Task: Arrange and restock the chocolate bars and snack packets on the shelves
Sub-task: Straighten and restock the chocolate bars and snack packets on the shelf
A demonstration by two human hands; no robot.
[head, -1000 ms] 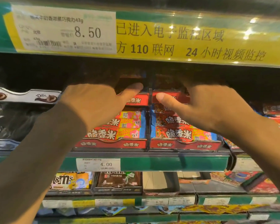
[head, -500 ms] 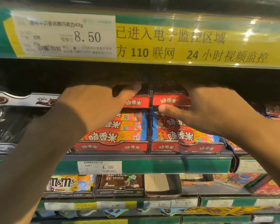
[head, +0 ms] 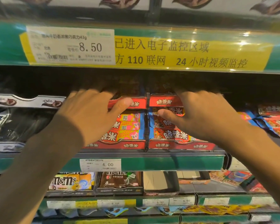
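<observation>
Reaching into the middle shelf [head: 152, 164], the left hand [head: 90, 113] and right hand [head: 204, 113] lay over two red display boxes [head: 181, 145] of snack bars [head: 129, 123] sitting side by side at the shelf's front edge. Fingers vanished into shadow; each grip's closure couldn't be told. The upper shelf edge [head: 152, 50] hung close overhead.
</observation>
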